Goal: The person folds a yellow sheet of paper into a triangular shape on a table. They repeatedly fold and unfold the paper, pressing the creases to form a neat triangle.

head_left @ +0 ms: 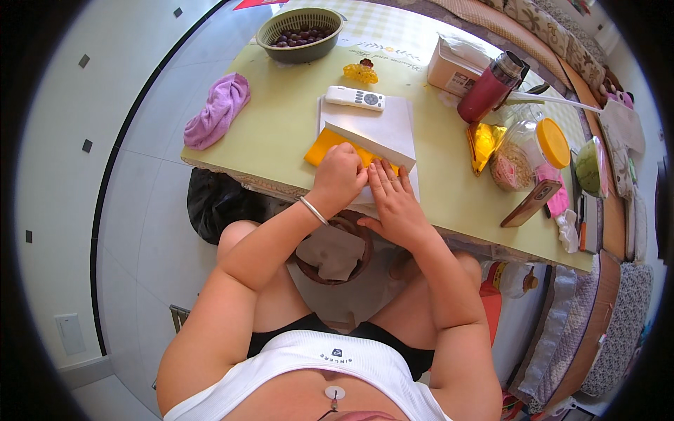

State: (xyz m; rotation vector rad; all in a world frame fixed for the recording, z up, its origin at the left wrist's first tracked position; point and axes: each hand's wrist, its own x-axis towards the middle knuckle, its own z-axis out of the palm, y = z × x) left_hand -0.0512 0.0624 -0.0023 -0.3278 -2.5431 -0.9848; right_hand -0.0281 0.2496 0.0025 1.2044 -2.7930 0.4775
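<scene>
A yellow sheet of paper (321, 146) with a pale folded-up edge lies on a stack of white paper (345, 114) near the table's front edge. My left hand (338, 175), closed like a fist with a bangle at its wrist, presses on the yellow sheet. Whatever its curled fingers may hold is hidden. My right hand (395, 203) lies beside it, fingers stretched out flat, the tips on the sheet's right part. A white remote control (355, 98) rests on the upper part of the stack.
At the back stands a basket (265, 42) of dark round fruit, near a yellow hair claw (361, 71). A purple cloth (219, 112) lies left. Rightward are a tissue box (449, 69), red thermos (490, 90), yellow-lidded jar (516, 158) and leaning phone (531, 203). Below sits a bin (359, 270).
</scene>
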